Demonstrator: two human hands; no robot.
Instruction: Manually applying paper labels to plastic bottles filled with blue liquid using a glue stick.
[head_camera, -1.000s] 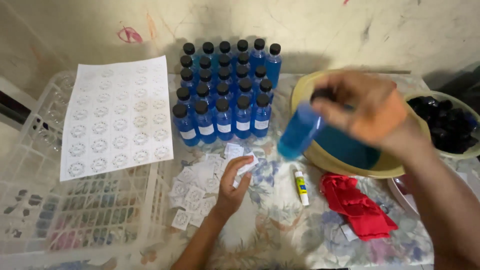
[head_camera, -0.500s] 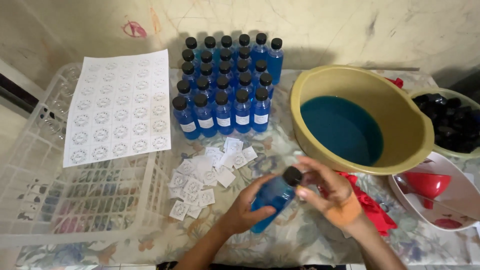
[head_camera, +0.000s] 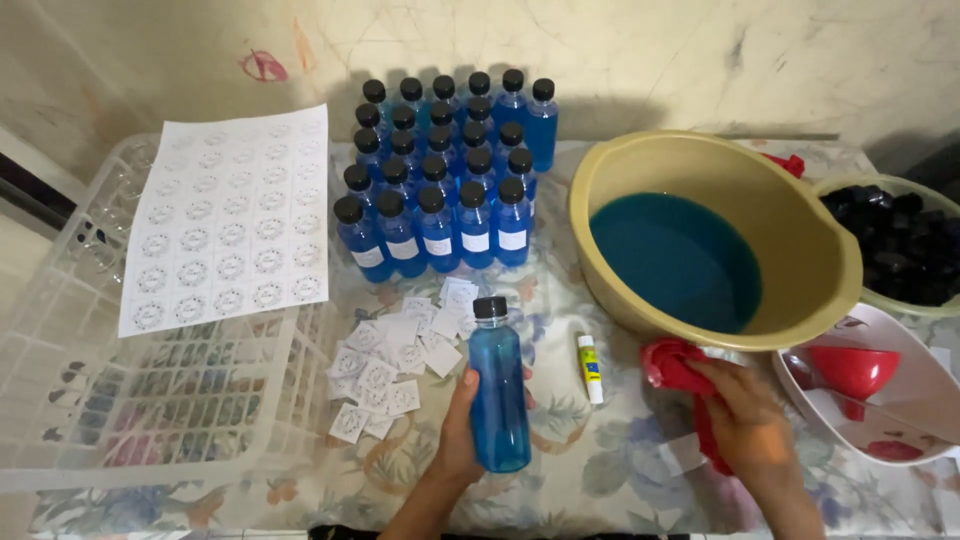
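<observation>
The left hand (head_camera: 462, 425) is wrapped around one blue bottle (head_camera: 498, 385) with a black cap, holding it near the front edge of the flowered tablecloth (head_camera: 590, 470), its cap pointing toward the back. The right hand (head_camera: 752, 425) is pressed down on one red cloth (head_camera: 668, 362), fingers curled over it, just in front of the yellow basin (head_camera: 800, 230). Between the two hands lies one small glue stick (head_camera: 590, 368), white with a yellow and blue band. Just left of the held bottle is a loose heap of small cut paper labels (head_camera: 390, 365), overlapping too much to count exactly. Beyond them, toward the back edge of the table, stands a block of capped blue bottles (head_camera: 440, 190), about twenty-five in five rows; the five in the front row carry white labels. The single yellow basin holds blue liquid (head_camera: 672, 258). At the right edge sit one green bowl of black caps (head_camera: 900, 245), too many to count, and one white tray (head_camera: 930, 390) with one red funnel (head_camera: 850, 368) in it. On the left side one clear plastic basket (head_camera: 90, 400) carries one white sheet of round printed labels (head_camera: 232, 215), laid across its back part.
</observation>
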